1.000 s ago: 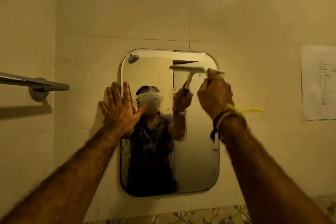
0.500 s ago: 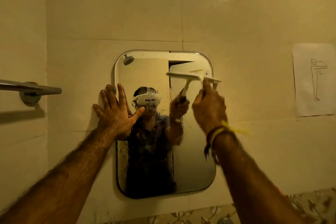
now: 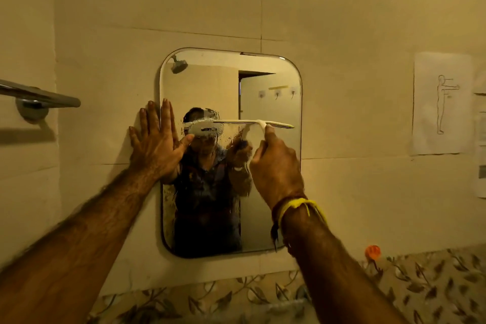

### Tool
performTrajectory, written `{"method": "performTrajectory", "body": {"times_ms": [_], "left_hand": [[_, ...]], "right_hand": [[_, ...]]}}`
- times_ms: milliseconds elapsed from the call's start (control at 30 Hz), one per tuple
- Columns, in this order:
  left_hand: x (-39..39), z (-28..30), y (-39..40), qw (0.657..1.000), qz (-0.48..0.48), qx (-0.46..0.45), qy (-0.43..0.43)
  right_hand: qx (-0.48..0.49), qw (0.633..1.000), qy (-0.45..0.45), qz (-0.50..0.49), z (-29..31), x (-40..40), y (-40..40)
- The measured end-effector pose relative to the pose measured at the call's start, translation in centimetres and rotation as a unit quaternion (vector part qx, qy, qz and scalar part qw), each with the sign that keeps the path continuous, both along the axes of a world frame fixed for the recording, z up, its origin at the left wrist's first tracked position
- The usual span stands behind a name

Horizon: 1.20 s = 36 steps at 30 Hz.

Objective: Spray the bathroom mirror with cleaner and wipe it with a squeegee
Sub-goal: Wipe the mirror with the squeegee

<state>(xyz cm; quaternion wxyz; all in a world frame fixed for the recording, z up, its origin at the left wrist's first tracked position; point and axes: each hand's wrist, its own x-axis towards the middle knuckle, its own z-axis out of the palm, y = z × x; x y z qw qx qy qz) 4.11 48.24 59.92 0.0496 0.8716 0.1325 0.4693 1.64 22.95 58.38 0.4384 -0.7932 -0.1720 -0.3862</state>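
A pale squeegee [image 3: 253, 123] is held flat against the bathroom mirror [image 3: 271, 81], its blade lying level about a third of the way down the glass — lower than half a second ago, when it sat near the top edge. The handle is gripped by the right hand [image 3: 276, 168], fingers curled tightly around it, a yellow and dark thread band [image 3: 297, 208] seen at the wrist. The glass above the blade is shown clear, with a door and wall hooks reflected; droplets and streaks are seen left of and below the blade. The left hand [image 3: 155, 144] is pressed flat on the wall at the mirror's left edge, fingers spread wide, thumb reaching over the glass — placed much as before. A metal towel bar [image 3: 39, 98] is fixed at far left, and a paper sheet with a figure drawing [image 3: 441, 102] is stuck to the wall at right.
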Motion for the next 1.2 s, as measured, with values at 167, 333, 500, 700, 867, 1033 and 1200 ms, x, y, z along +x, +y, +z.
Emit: {"method": "performTrajectory", "body": {"times_ms": [167,333,500,700,867,1033,1200], "left_hand": [[-0.1,-1.1,0.5,1.0,-0.025,0.001,-0.014],[-1.1,-1.4,0.3,0.999,-0.041,-0.003,-0.008],[-2.0,-2.0,0.4,0.999,-0.041,0.015,0.015],[-1.0,-3.7,1.2,1.0,-0.007,-0.002,-0.027],[-0.8,-5.0,2.5,1.0,0.005,0.012,-0.005],[-1.6,-4.7,2.0,1.0,-0.01,0.008,-0.006],[-3.4,-4.4,2.4,0.999,-0.04,-0.004,0.034]], "right_hand": [[0.017,0.999,-0.025,-0.02,6.0,1.3,-0.3],[0.002,1.0,-0.022,-0.001,3.2,0.7,0.9],[-0.037,0.998,-0.051,-0.006,1.2,0.3,1.8],[-0.064,0.997,-0.047,-0.003,4.3,-0.3,2.2],[-0.146,0.988,-0.053,0.014,-3.6,-2.1,2.9],[-0.138,0.988,-0.069,0.006,2.3,-1.3,4.9],[-0.148,0.986,-0.082,0.008,-2.0,-1.6,5.2]]}}
